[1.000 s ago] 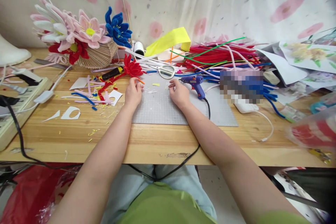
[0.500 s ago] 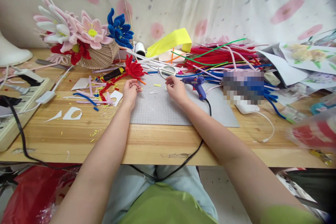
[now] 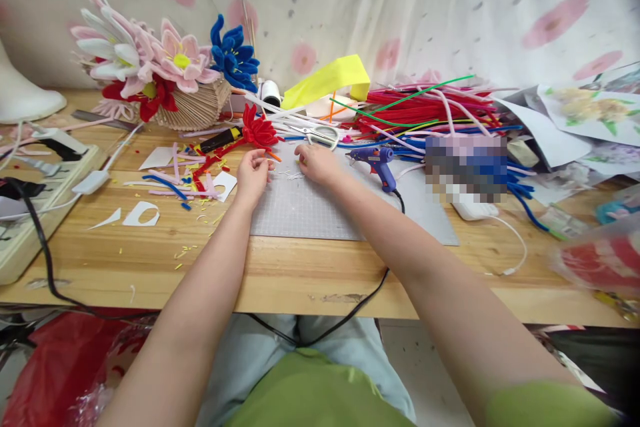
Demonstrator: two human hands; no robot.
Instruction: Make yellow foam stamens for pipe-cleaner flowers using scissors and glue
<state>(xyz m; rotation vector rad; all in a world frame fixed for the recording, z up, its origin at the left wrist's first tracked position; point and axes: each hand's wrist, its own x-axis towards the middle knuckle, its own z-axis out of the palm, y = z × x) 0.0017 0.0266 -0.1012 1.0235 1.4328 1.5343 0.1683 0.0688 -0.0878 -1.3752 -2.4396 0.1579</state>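
Note:
My left hand (image 3: 254,177) is at the left edge of the grey cutting mat (image 3: 310,217), its fingers curled together around something too small to make out. Over the mat's upper middle, my right hand (image 3: 315,163) has its fingers bent downward, with a bit of yellow at the fingertips. Short white pieces (image 3: 291,175) lie on the mat between the hands. A red fuzzy flower (image 3: 258,128) rests just behind my left hand. Behind my right hand are white-handled scissors (image 3: 323,137). To its right lies a purple glue gun (image 3: 376,163).
Fuzzy flowers (image 3: 180,60) stand at the back left near a power strip (image 3: 55,207). Red stems (image 3: 425,107) are piled at the back, beside papers (image 3: 545,123). The glue gun's black cord (image 3: 367,297) hangs over the front edge. Scraps litter the left side.
My right hand has moved left, nearer my left hand, and its fingers are now where the small yellow strip lay. The whole view has shifted slightly.

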